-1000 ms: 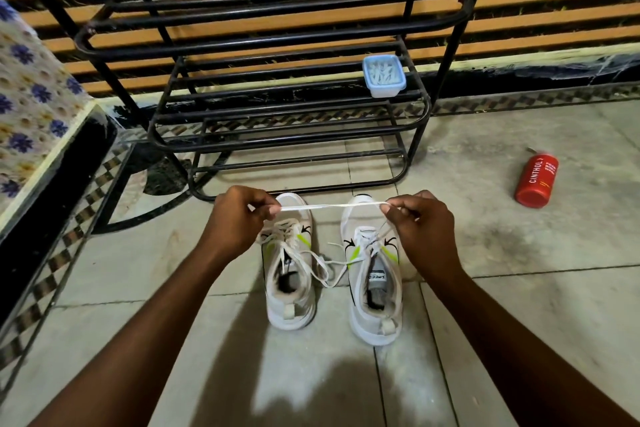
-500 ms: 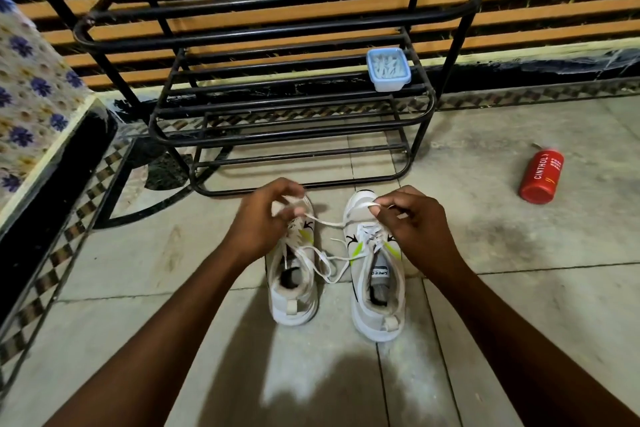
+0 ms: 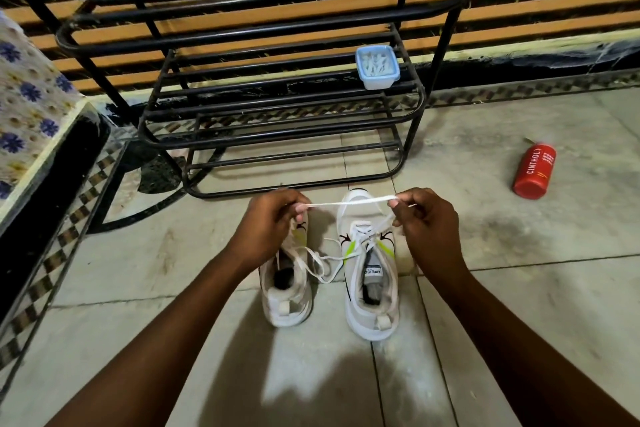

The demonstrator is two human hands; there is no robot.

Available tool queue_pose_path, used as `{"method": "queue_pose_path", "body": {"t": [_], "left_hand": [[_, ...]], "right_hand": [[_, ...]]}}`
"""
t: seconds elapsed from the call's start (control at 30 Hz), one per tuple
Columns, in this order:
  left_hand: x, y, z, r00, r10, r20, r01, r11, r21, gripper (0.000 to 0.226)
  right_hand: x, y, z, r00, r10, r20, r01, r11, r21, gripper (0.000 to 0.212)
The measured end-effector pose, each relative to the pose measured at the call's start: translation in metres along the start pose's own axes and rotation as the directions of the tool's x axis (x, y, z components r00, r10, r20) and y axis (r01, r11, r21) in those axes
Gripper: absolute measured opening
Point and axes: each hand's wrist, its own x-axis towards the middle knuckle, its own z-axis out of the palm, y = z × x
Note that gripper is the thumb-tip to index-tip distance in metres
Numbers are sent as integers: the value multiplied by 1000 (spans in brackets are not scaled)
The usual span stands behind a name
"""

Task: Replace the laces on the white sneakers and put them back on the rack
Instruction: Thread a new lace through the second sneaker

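Two white sneakers stand side by side on the floor tiles, toes toward the rack: the left sneaker (image 3: 286,291) and the right sneaker (image 3: 370,288), both with yellow-green side marks. A white lace (image 3: 346,202) is stretched flat between my hands above the shoes' toes. My left hand (image 3: 270,229) pinches its left end and covers the left sneaker's front. My right hand (image 3: 426,225) pinches the right end. Loose lace loops (image 3: 323,265) lie between the two shoes. The black metal rack (image 3: 277,94) stands just beyond them.
A small blue-rimmed plastic box (image 3: 377,66) of white pieces sits on the rack's middle shelf at the right. A red can (image 3: 535,170) lies on the floor to the right. A floral-covered ledge (image 3: 31,114) runs along the left.
My hands came together over the shoes half a second ago, slackening the lace, and have spread apart again, pulling it taut. The view has shifted slightly.
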Motion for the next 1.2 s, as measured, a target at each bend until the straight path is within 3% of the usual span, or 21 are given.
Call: {"method": "queue_pose_path", "body": {"t": [0.07, 0.17, 0.33, 0.43, 0.57, 0.67, 0.77, 0.9, 1.07, 1.2], "left_hand": [[-5, -16, -13, 998, -32, -61, 39, 992, 118, 26], [-11, -37, -24, 977, -104, -186, 135, 977, 163, 19], [-16, -40, -17, 935, -213, -284, 284, 928, 240, 11], [-13, -24, -5, 905, -358, -229, 373, 927, 26, 20], [-10, 5, 21, 895, -429, -119, 396, 889, -232, 20], [-11, 28, 44, 882, -471, 13, 428, 788, -443, 15], [-13, 46, 63, 856, -506, 108, 475, 686, -551, 12], [-13, 55, 84, 840, -536, 88, 486, 670, -561, 3], [-16, 52, 102, 864, -502, 39, 464, 764, -448, 12], [-18, 49, 110, 894, -448, -28, 410, 840, -356, 8]], "right_hand": [[0, 3, -1, 999, 19, -30, -20, 1000, -17, 13], [3, 8, -1, 997, 51, -51, -54, 996, -65, 17], [3, 3, 5, 995, 94, 22, -92, 994, -63, 13], [1, 5, 7, 985, 164, 58, -167, 985, 43, 10], [-10, 10, 5, 967, 236, 99, -249, 954, 167, 49], [-20, 13, -1, 960, 244, 137, -269, 941, 204, 65], [-23, 15, -4, 968, 235, 88, -240, 969, 51, 57], [-33, 14, -8, 987, 155, 45, -147, 978, -146, 52], [-45, 31, -8, 978, 2, 207, 53, 964, -259, 29], [-49, 39, -5, 982, 7, 187, 39, 970, -241, 12]]}}
